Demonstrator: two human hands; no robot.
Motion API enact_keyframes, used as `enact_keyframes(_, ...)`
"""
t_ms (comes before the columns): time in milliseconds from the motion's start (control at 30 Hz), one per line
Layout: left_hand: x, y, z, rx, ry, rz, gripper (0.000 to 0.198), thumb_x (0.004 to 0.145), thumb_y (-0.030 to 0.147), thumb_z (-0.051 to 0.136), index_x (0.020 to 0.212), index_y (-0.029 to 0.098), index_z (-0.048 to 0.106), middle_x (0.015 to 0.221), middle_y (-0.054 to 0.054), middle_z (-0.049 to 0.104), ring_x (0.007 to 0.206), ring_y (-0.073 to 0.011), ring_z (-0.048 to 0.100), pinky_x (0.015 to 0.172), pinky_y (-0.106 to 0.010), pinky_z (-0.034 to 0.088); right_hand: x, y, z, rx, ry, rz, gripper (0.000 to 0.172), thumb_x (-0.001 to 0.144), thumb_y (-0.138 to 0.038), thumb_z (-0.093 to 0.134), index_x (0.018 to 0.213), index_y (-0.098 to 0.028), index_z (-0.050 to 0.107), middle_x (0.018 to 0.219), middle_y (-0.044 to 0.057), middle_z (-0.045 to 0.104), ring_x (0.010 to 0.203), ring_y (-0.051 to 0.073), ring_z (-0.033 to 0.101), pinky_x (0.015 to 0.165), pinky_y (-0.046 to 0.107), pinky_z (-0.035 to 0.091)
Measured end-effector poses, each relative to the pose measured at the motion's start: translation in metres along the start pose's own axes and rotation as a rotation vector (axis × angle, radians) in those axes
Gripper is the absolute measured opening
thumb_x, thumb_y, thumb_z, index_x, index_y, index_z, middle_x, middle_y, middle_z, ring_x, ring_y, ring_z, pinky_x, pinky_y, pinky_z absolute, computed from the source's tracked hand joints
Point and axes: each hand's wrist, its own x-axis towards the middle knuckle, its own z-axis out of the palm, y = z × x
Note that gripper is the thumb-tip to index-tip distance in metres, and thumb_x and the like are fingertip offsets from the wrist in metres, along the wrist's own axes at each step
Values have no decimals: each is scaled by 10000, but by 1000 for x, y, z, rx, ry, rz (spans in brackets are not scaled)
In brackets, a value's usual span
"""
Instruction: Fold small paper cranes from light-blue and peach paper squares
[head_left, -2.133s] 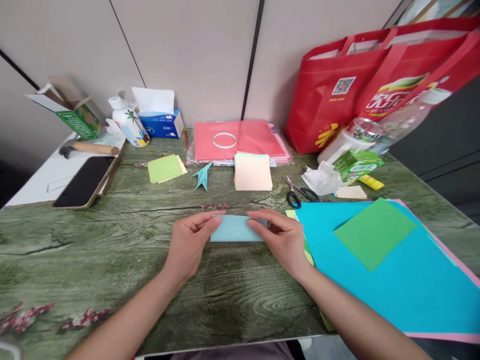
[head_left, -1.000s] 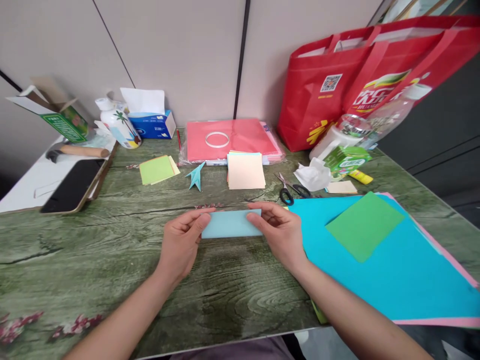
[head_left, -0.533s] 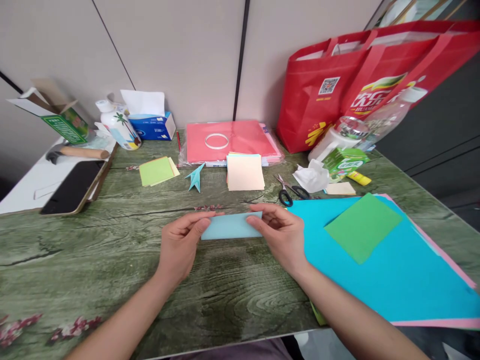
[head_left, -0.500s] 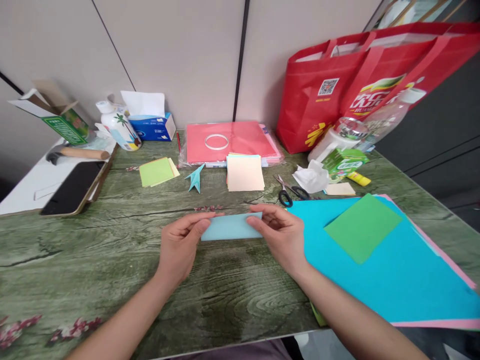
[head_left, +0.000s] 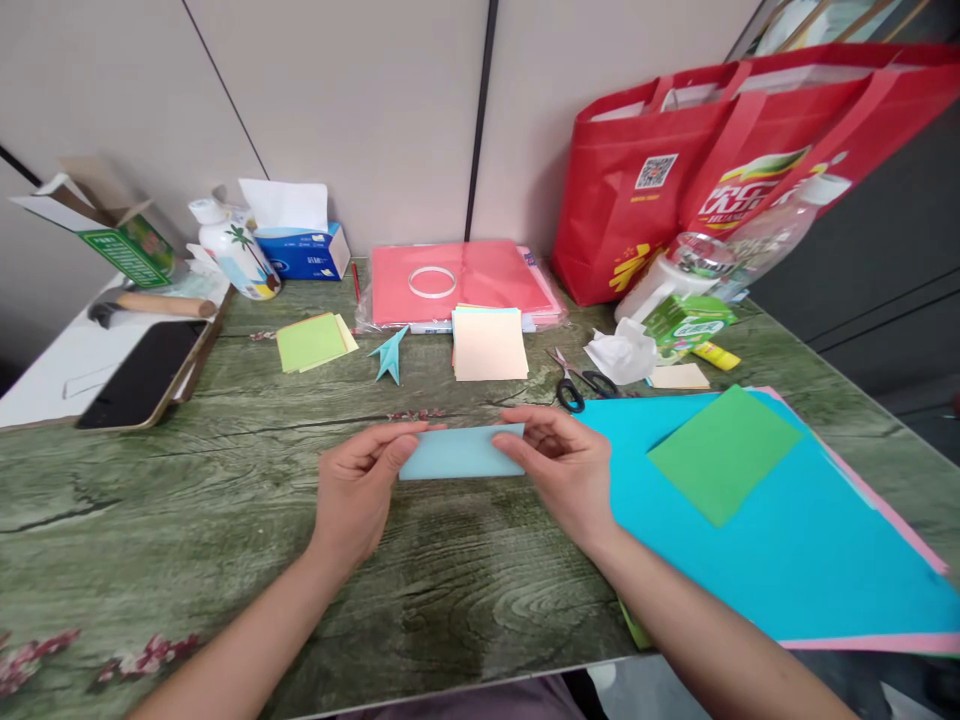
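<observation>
A light blue paper strip, apparently folded, is stretched level between my two hands above the table. My left hand pinches its left end, thumb on the near face and fingers behind. At the right end, my right hand grips it the same way. Beyond the strip lie a small folded turquoise paper figure and a stack of square paper with a pale peach sheet on top. Black-handled scissors rest past my right hand.
Large blue sheets with a green square on them cover the right side. Yellow-green papers, a phone, a white bottle and a tissue box are leftward. A red bag stands at the back right.
Almost nothing differs. Both hands keep the blue paper strip in the same place, with my left hand very slightly further left; the whole view has shifted a little.
</observation>
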Motion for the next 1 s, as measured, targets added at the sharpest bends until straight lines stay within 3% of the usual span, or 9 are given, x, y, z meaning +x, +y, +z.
enact_keyframes(533,2,-1,0,15,23,-69,178,651,300,724,793,194,741,832,-58,741,752,-193,644,611,-252,483,5,8,-1,-32,-45,57,158,650,-292,715,752,-193,645,507,-61,414,461,67,306,416,206,258)
enact_keyframes(733,3,-2,-1,24,28,-83,198,650,301,725,814,191,742,877,-64,735,716,-172,617,549,-225,442,8,11,-1,43,-71,111,123,666,-266,695,759,-197,657,595,-29,550,492,74,388,444,205,305)
enact_keyframes(1000,3,-3,-2,55,27,-75,192,654,302,720,806,187,741,834,-58,737,661,-157,613,536,-219,445,10,14,-3,-11,-61,103,118,651,-273,708,720,-189,663,537,-42,526,470,73,381,434,210,298)
